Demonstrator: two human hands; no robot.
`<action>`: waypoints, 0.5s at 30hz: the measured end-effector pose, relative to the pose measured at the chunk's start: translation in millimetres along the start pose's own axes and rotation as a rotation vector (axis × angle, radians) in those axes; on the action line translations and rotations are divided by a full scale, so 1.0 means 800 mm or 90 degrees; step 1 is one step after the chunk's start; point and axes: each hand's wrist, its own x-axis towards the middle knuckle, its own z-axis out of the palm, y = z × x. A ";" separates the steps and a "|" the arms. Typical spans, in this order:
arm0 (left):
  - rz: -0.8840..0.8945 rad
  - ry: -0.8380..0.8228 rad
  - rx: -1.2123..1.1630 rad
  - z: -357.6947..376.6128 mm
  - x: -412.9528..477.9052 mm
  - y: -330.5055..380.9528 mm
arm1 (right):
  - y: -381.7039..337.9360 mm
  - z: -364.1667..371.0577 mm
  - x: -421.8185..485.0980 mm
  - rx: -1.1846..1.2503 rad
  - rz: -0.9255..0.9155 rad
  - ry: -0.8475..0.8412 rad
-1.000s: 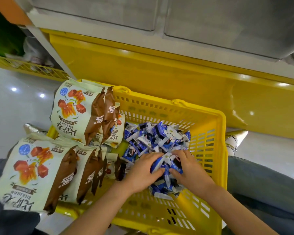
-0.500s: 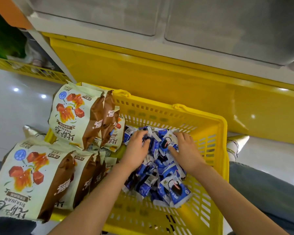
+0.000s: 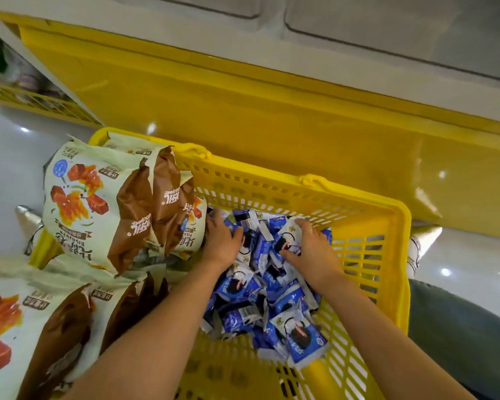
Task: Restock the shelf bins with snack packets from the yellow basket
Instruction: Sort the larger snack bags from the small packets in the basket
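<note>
The blue packets (image 3: 260,287) lie heaped in the basket (image 3: 387,255), beside the big bags (image 3: 107,203). The 2 hands flank them, probably to scoop a bunch. The right hand (image 3: 309,249) curls its fingers over some packets. The left hand (image 3: 221,241) digs in at the edge with fingertips hidden, so I cannot tell its hold.
</note>
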 end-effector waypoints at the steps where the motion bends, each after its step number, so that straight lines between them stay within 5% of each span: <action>1: 0.000 0.002 0.011 0.001 0.001 0.002 | -0.001 0.000 -0.001 0.014 0.004 0.012; 8: 0.113 0.001 -0.008 0.000 -0.016 0.017 | -0.004 0.006 -0.017 0.088 -0.057 0.085; 15: 0.421 -0.006 0.004 0.011 -0.081 0.023 | 0.000 0.017 -0.052 0.169 -0.050 0.224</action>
